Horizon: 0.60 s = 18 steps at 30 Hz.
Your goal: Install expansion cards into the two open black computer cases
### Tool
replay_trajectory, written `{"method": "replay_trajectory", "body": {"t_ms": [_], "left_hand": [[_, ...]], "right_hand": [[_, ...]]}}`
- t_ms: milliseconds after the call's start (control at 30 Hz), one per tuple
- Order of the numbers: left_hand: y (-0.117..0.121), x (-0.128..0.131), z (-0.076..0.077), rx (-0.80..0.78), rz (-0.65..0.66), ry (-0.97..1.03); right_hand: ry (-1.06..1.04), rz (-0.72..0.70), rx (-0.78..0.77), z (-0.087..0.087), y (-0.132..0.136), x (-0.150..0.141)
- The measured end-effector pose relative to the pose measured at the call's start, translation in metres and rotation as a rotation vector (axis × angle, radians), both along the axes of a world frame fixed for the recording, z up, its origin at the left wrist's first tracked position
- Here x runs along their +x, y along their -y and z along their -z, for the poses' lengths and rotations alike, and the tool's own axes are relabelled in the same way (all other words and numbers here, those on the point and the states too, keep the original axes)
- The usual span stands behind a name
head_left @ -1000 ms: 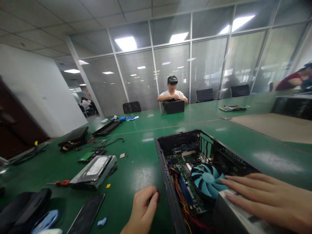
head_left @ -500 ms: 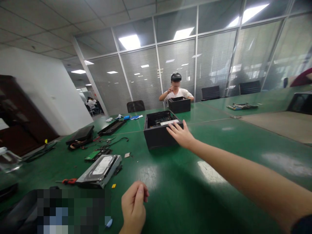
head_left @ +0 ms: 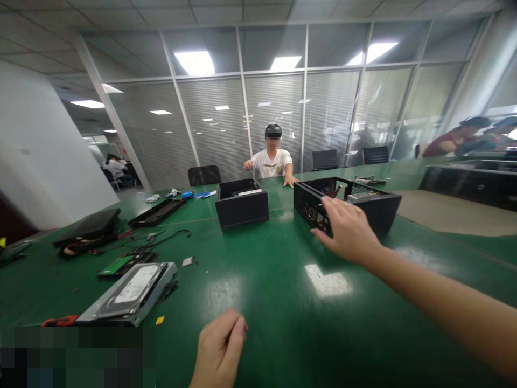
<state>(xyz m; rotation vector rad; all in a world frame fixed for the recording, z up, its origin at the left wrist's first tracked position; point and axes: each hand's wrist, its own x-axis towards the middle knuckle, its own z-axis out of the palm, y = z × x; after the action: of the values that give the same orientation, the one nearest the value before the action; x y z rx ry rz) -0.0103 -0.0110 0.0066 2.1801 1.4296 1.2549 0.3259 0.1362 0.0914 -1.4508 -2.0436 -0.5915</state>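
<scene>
My right hand [head_left: 349,229] reaches forward, open, with fingers stretched out. Its fingertips overlap the near left edge of a black computer case [head_left: 375,213] on the right; whether they touch it I cannot tell. That case lies open at the top, showing cables and a perforated panel inside. A second black computer case [head_left: 242,210], also open, stands left of it with a pale strip along its top. Close to me, my left hand [head_left: 220,345] is curled closed above the green table [head_left: 278,334]. Anything inside its fingers is hidden.
To the left are a metal-framed drive [head_left: 133,291], a green circuit board [head_left: 117,265], loose cables, a red-handled screwdriver [head_left: 60,321] and a yellow piece [head_left: 160,320]. A black panel [head_left: 157,212] lies farther back. Across sits a co-worker [head_left: 274,161], one hand by the right case.
The co-worker's case has come nearer and to the right. My right hand has left the other case and moved right to this one. My left hand stays closed; the view has turned right.
</scene>
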Motion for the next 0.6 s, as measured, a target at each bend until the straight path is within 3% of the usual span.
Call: {"method": "replay_trajectory", "body": {"t_ms": [100, 233, 333, 433, 600], "left_hand": [[-0.003, -0.001, 0.001, -0.004, 0.009, -0.025], [-0.004, 0.001, 0.002, -0.009, 0.017, -0.042], [-0.003, 0.005, 0.001, -0.062, 0.015, -0.052], [-0.004, 0.008, 0.001, -0.108, 0.017, -0.025], [-0.009, 0.008, 0.002, -0.146, -0.001, 0.025]], "right_hand": [[0.004, 0.213, -0.092, 0.003, -0.031, 0.067], [0.062, 0.263, -0.216, 0.019, -0.074, 0.118], [0.082, 0.216, -0.258, 0.018, -0.089, 0.123], [0.062, 0.178, -0.305, 0.009, -0.088, 0.116], [0.076, -0.009, -0.262, 0.003, -0.039, 0.098]]}}
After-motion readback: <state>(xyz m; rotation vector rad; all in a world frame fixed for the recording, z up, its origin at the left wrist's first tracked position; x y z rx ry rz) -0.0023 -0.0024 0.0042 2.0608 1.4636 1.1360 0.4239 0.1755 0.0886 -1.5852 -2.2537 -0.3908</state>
